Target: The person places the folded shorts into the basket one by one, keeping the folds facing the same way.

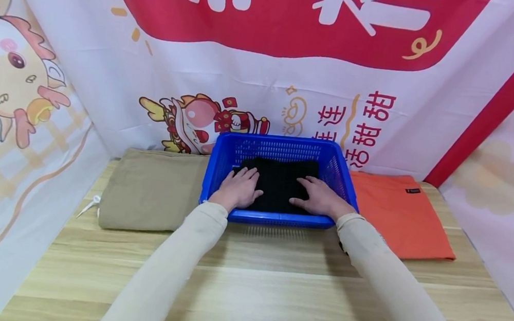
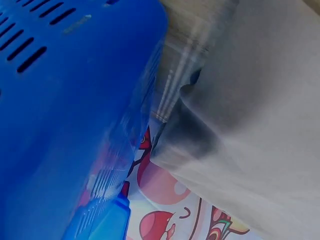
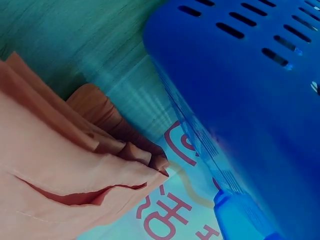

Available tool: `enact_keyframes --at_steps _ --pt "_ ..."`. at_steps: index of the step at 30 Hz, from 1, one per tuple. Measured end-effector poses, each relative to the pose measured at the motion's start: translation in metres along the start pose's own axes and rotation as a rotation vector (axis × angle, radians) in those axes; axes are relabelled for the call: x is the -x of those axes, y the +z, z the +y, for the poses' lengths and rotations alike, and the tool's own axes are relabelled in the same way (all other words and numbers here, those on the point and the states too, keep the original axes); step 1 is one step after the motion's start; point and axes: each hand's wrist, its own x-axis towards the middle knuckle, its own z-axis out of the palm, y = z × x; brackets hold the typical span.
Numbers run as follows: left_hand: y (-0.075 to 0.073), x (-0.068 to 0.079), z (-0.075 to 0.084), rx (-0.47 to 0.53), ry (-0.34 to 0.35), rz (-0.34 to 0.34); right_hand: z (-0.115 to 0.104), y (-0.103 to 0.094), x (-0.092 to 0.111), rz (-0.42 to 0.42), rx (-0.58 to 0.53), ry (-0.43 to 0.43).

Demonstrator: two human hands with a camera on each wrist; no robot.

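Observation:
A blue plastic basket (image 1: 274, 218) with slotted walls stands on the table, and a folded black cloth (image 1: 278, 183) lies inside it. My left hand (image 1: 239, 185) rests on the cloth's left part, fingers extended. On the cloth's right side rests my right hand (image 1: 319, 196), its fingers likewise spread and extended. Both wrists pass over the basket's near rim. Each wrist view shows the outer side of the basket close up, with neither hand in sight there.
Left of the basket lies a folded khaki cloth (image 1: 151, 191) with a white cord (image 1: 90, 205). On the right is a folded orange cloth (image 1: 400, 215) bearing a small black tag. A printed curtain (image 1: 265, 73) hangs behind the wooden table (image 1: 254, 284).

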Motion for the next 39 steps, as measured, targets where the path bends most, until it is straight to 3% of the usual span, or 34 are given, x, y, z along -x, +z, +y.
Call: enact_keyframes --at_steps 6,12,17,23,26,32,39 --pt "0.000 -0.002 -0.002 0.031 -0.045 -0.144 -0.001 -0.002 0.002 -0.119 -0.057 0.022" --pt "0.015 -0.013 -0.010 0.032 -0.075 -0.241 -0.002 -0.001 0.005 -0.213 -0.086 0.034" --pt "0.025 -0.019 -0.014 0.030 -0.081 -0.256 -0.004 0.001 0.005 -0.237 -0.099 0.041" --pt "0.021 -0.013 -0.011 0.031 -0.077 -0.257 -0.004 0.001 0.005 -0.231 -0.102 0.045" --pt "0.015 -0.008 -0.007 0.026 -0.071 -0.229 -0.004 0.002 0.004 -0.205 -0.105 0.039" --pt "0.001 0.001 0.001 0.053 -0.060 -0.088 -0.003 0.000 0.003 -0.095 -0.084 0.020" --pt "-0.005 0.004 0.004 0.116 -0.052 0.073 -0.003 -0.003 0.002 0.137 -0.040 -0.034"
